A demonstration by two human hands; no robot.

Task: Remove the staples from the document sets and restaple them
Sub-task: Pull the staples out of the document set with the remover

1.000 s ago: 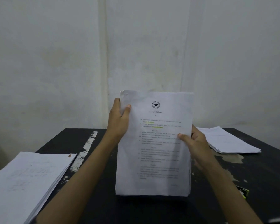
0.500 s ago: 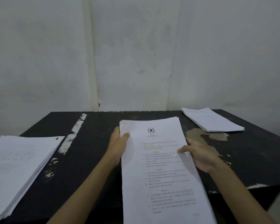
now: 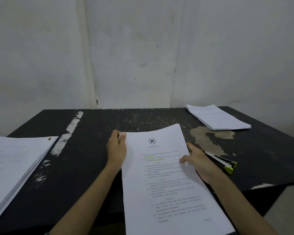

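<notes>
Right, head view, one item per line.
- Table (image 3: 98, 126): black top, worn paint patches.
- Document set (image 3: 166, 187): centre, printed pg up w/ star emblem at top, 6 o'clock end running off the near table edge toward you.
- Your left hand (image 3: 116, 150): pinches the set's 10 o'clock corner, thumb on top.
- Your right hand (image 3: 199, 164): holds the 3 o'clock edge, thumb on the pg, fingers loose past it.
- Stapler (image 3: 223, 162): black, green tip, at 3 o'clock, just beside right hand.
- Paper stack (image 3: 15, 163): thick, at 9 o'clock.
- Second stack (image 3: 217, 118): thinner, at 1 o'clock, well apart.
</notes>
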